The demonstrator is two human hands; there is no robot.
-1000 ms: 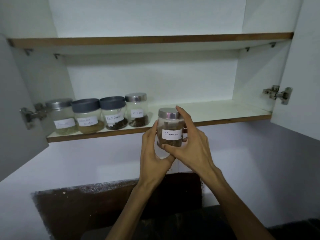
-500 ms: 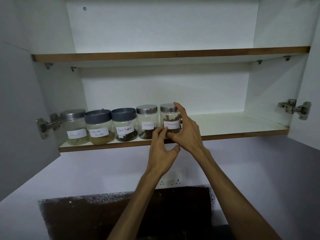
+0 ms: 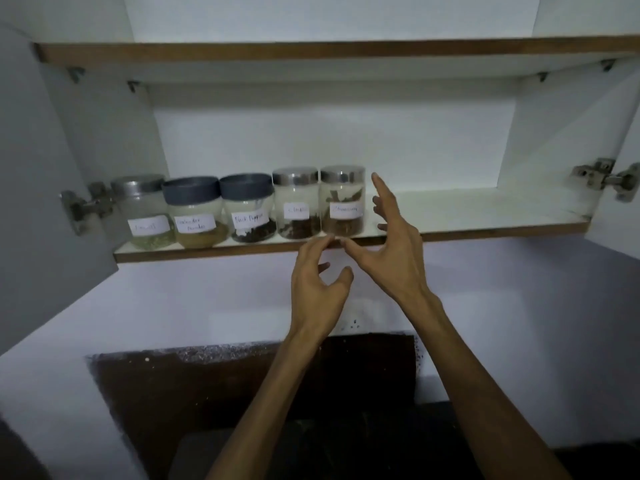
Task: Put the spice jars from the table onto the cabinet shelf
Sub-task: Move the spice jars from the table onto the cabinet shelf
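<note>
Several labelled glass spice jars stand in a row on the left half of the lower cabinet shelf [image 3: 467, 216]. The cinnamon jar [image 3: 343, 200], silver-lidded, is the rightmost, touching the cloves jar [image 3: 296, 202]. Left of those are the black pepper jar [image 3: 247, 207] and the coriander jar [image 3: 195, 213], both with dark lids, and a silver-lidded jar [image 3: 143, 213] at the far left. My right hand [image 3: 391, 244] hovers just right of the cinnamon jar, fingers spread, holding nothing. My left hand [image 3: 318, 282] is below the shelf edge, fingers apart and empty.
Both cabinet doors hang open, with hinges at the left [image 3: 86, 206] and right [image 3: 602, 178]. An upper shelf [image 3: 311, 51] runs above. Below is a white wall with a socket [image 3: 353, 323] and a dark backsplash [image 3: 242, 382].
The cinnamon jar went from both hands onto the shelf beside the cloves jar. Both hands have let go and drawn back from it, the left dropping below the shelf edge.
</note>
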